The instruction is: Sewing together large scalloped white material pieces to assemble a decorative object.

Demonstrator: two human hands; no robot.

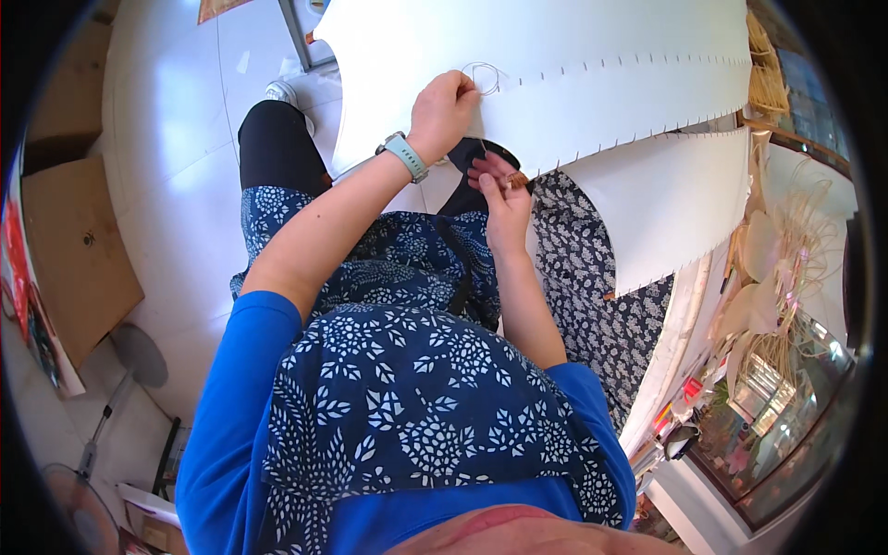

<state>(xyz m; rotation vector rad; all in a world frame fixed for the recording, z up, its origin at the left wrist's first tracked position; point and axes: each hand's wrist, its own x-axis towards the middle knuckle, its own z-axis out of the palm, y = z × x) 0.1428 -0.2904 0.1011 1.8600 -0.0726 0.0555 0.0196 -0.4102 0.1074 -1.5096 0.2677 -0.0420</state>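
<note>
A large white sheet [610,102] is spread in front of the person, and its longer direction runs from the two hands toward the right side. Its lower edge [638,137] is marked by short dark stitches, and a second row of stitches [597,66] is seen higher up, with its left end close to the left fingertips.

By the left hand [444,111] a thin thread [497,79] seems to be pinched; the fingertips are brought together, and a loose loop is formed just beside them, over the sheet. The right hand [507,205] is placed lower and nearer to the body, with its fingers loosely bent. A brown-wrapped tip [519,178] at the sheet's corner is met by its thumb, but whether it is gripped cannot be told.

The important relation is judged to be this: the row's end lies just to the right of the left grip, so it is nearer to the left hand, while the wrapped corner is nearer to the right one.
</note>
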